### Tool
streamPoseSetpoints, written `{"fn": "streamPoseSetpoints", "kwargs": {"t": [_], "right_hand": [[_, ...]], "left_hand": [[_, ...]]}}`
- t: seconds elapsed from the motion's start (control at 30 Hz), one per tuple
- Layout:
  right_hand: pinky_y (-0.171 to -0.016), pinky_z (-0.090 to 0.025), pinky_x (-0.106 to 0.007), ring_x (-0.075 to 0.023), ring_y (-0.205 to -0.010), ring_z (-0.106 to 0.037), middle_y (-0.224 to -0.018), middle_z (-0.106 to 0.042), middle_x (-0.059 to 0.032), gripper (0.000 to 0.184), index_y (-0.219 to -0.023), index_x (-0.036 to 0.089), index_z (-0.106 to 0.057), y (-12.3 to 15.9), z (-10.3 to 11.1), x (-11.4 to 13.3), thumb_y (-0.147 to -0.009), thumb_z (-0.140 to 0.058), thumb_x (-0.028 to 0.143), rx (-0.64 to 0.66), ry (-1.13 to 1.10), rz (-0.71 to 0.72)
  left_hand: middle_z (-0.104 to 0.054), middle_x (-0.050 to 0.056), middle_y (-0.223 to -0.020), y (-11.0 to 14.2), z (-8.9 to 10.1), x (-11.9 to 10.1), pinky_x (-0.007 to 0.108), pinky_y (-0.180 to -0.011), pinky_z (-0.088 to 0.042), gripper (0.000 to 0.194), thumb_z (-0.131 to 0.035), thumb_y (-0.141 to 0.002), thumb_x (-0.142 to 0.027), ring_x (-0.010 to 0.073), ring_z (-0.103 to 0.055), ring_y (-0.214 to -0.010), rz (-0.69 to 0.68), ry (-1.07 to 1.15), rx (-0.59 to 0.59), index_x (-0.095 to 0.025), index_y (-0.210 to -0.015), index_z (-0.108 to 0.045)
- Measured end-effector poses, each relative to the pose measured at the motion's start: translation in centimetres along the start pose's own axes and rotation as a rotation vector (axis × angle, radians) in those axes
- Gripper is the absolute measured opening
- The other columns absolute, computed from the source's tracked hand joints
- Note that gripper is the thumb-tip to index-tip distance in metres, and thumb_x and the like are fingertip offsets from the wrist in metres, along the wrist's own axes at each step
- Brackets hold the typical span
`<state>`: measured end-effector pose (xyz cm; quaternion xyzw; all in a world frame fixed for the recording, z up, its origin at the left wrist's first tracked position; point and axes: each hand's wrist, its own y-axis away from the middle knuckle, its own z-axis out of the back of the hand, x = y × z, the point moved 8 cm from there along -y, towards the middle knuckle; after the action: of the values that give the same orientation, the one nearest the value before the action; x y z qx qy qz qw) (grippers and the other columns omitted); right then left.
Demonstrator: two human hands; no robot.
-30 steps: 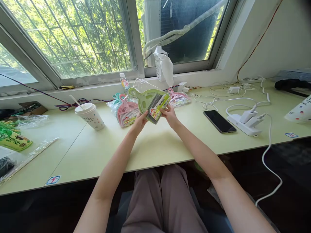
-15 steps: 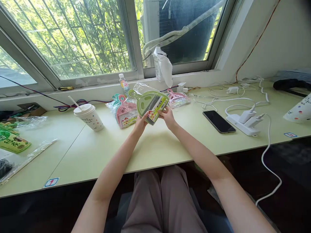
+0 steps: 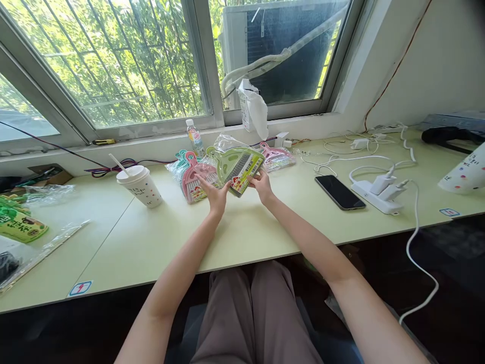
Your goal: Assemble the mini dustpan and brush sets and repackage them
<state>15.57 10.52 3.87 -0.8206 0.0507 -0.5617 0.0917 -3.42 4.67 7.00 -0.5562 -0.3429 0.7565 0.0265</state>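
Trousers [image 3: 235,313] cover our legs, nearest us, below the edge of the bench [image 3: 242,232]. Beyond it, we pinch the near-right edge of the green dustpan set [image 3: 227,164] in our right hand [image 3: 262,187]. Our left hand [image 3: 215,198] is spread, its thumb at the set's near-left side; we cannot tell whether that thumb bears any weight. The set lies tilted just past and between our hands, its long axis running from the handle, far and left, to the wide end by our right fingers, which have the firmer hold. Our left fingers reach over the pink dustpan set [image 3: 189,181], beside the green one; whether they touch it is unclear. A teal set [image 3: 180,164] sits behind the pink, and a bottle [image 3: 195,140] stands farther off, beyond our left hand.
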Motion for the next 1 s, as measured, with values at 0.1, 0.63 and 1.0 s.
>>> {"fn": "streamPoseSetpoints", "kwargs": {"t": [0.1, 0.63, 1.0], "right_hand": [[-0.087, -0.063, -0.044, -0.0212, -0.093, -0.073, -0.093, -0.075, -0.0015, 0.048, -0.101, 0.024, -0.054, -0.2, 0.2, -0.2, -0.064, -0.084, 0.033, -0.005, 0.001, -0.001], [-0.086, -0.062, -0.046, -0.0233, -0.094, -0.072, -0.095, -0.074, -0.0051, 0.044, -0.101, 0.022, -0.057, -0.3, 0.4, -0.7, -0.067, -0.082, 0.030, -0.051, 0.008, 0.007], [-0.080, -0.063, -0.041, -0.0219, -0.090, -0.071, -0.090, -0.072, -0.0043, 0.045, -0.101, 0.022, -0.056, -0.2, 0.3, -1.0, -0.065, -0.081, 0.035, -0.035, 0.015, 0.034]], "left_hand": [[-0.031, 0.018, -0.156, -0.2, 1.6, -1.9, 0.056, -0.120, -0.020, 0.081, -0.082, -0.072, -0.046, 0.0355, -0.014, -0.153, -0.187, -0.240, -0.120, -0.026, -0.140, -0.043], [-0.063, 0.006, -0.094, 1.6, -2.6, -3.0, 0.034, -0.085, -0.048, 0.016, -0.052, -0.091, -0.011, 0.0200, -0.062, -0.090, -0.527, -0.524, 0.224, -0.020, -0.099, -0.064], [-0.064, 0.007, -0.097, 2.6, -4.0, -3.3, 0.032, -0.083, -0.051, 0.018, -0.048, -0.094, -0.013, 0.0193, -0.064, -0.093, -0.631, -0.552, 0.344, -0.020, -0.101, -0.064]]}}
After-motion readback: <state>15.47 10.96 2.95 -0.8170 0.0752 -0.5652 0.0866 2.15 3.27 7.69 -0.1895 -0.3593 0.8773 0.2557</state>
